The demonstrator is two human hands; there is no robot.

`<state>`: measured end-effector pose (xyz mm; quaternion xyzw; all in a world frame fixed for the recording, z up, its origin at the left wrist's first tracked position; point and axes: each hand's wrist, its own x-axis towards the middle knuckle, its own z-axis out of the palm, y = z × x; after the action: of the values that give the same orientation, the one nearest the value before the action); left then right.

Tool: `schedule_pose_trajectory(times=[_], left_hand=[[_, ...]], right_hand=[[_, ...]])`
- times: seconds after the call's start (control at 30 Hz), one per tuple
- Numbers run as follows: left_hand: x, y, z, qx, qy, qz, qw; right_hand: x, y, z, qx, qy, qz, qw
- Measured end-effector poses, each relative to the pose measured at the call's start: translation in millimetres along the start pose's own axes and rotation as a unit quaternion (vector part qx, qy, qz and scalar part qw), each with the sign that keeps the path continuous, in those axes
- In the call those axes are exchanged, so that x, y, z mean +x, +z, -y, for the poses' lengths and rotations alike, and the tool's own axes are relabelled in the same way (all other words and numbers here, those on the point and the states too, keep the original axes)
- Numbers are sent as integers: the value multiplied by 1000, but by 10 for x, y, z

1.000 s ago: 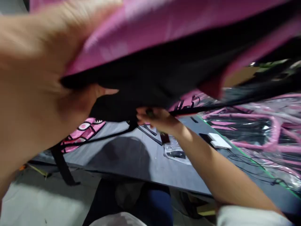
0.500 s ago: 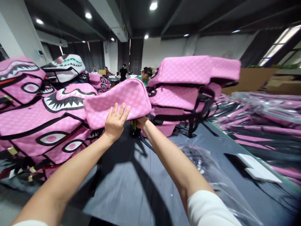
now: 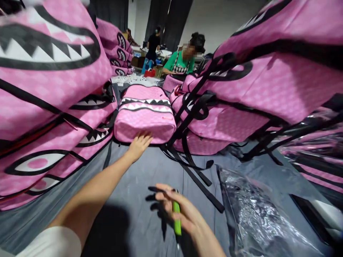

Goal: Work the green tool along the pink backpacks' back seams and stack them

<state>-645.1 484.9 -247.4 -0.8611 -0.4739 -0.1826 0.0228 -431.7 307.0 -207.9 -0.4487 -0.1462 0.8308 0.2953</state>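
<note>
A pink backpack with a black-and-white shark-mouth print lies flat on the grey-covered table, its base towards me. My left hand rests against that base, fingers stretched out rather than gripping. Nearer to me, above the cloth, my right hand holds a slim lime-green tool against the palm. A thin tip pokes out below the tool; its exact kind I cannot make out. Loose black straps trail over the cloth to the right of the backpack.
Stacked pink shark backpacks stand close by on the left and right. Clear plastic bags lie at the right, beside a black-and-white flat object. A person in green is across the table.
The pink backpack, raised between the stacks before, now lies on the table farther in. My right hand has come back from it towards me; my left still touches it. The view has moved closer and lower.
</note>
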Motion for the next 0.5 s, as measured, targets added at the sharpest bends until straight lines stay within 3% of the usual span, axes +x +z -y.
schedule_pose_trajectory(times=[0.13, 0.23, 0.3, 0.37, 0.43, 0.47, 0.5], left_hand=[[500, 136, 398, -24, -81, 71, 994], [650, 116, 617, -15, -157, 107, 982], [550, 6, 573, -12, -182, 111, 977], [319, -223, 313, -20, -169, 114, 979], [26, -581, -156, -55, -125, 92, 986], [-125, -802, -446, -76, -98, 60, 990], [-273, -1041, -751, -157, -45, -27, 986]], right_hand=[[-183, -245, -570, 137, 10, 97, 986], [-157, -310, -653, 167, -34, 167, 971], [-149, -354, -594, 168, -43, 185, 967], [-149, -395, -528, 173, -33, 167, 970], [-145, -413, -504, 174, -17, 139, 975], [-139, -412, -511, 166, -11, 135, 977], [-132, -405, -526, 150, -12, 132, 980]])
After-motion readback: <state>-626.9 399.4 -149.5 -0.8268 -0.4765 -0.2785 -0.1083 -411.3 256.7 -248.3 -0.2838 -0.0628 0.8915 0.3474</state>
